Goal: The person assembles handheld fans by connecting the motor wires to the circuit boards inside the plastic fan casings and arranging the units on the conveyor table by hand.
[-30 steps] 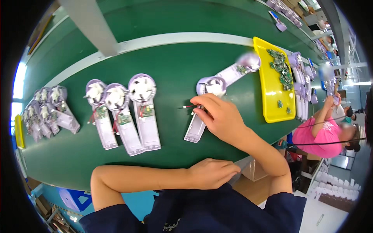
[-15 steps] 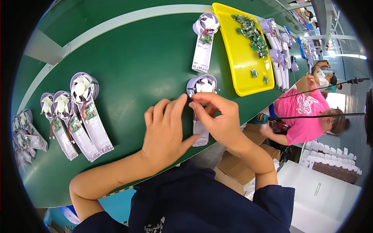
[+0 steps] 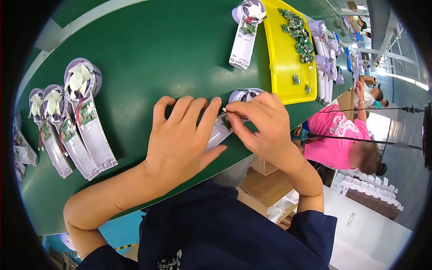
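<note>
A pale lilac handheld-fan housing half (image 3: 219,131) lies slantwise on the green bench between my hands. Its round fan head (image 3: 245,95) is partly covered by my fingers. My left hand (image 3: 180,135) lies along the handle, thumb at its lower end and index finger by its upper side, bracing it; the other fingers are stretched out. With thumb and forefinger, my right hand (image 3: 263,126) pinches a small white piece, seemingly a wire connector (image 3: 224,109), above the handle. A green circuit board (image 3: 227,121) shows partly under those fingers.
Three similar fan halves with boards (image 3: 84,118) lie at left, more beyond. Another fan half (image 3: 244,42) lies ahead, beside a yellow tray (image 3: 280,81) of circuit boards (image 3: 297,33). At right, a co-worker in pink (image 3: 335,132) sits near a power screwdriver (image 3: 300,133).
The fan half under my hands has turned from upright to slanted, its lower end swung left. My hands have moved with it, and my view has shifted somewhat.
</note>
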Motion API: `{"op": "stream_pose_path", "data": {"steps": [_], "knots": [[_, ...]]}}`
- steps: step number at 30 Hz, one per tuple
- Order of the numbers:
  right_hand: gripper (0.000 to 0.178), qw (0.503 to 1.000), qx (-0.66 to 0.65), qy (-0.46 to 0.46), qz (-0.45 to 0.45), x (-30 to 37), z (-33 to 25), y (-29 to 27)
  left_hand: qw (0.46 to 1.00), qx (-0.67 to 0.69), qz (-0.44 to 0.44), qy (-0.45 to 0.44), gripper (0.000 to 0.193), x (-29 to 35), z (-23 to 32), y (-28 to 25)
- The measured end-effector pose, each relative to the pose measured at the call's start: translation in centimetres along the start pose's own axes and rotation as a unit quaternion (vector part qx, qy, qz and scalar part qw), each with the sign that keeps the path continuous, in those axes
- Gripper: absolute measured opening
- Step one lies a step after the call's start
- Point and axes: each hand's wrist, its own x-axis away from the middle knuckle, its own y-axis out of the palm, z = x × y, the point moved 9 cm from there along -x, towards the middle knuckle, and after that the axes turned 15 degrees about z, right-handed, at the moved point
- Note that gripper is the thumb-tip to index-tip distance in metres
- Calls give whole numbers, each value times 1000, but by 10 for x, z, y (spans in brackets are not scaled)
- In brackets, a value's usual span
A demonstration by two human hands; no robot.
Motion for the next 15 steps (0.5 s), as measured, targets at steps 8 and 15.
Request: {"op": "stream_pose_path", "data": {"steps": [8, 15], "knots": [[18, 999, 13, -4, -46, -13, 12, -7, 1000, 5, 16, 16, 45, -6, -12, -2], [15, 989, 37, -48, -134, -25, 3, 6, 997, 70, 22, 7, 56, 0, -20, 14]]}}
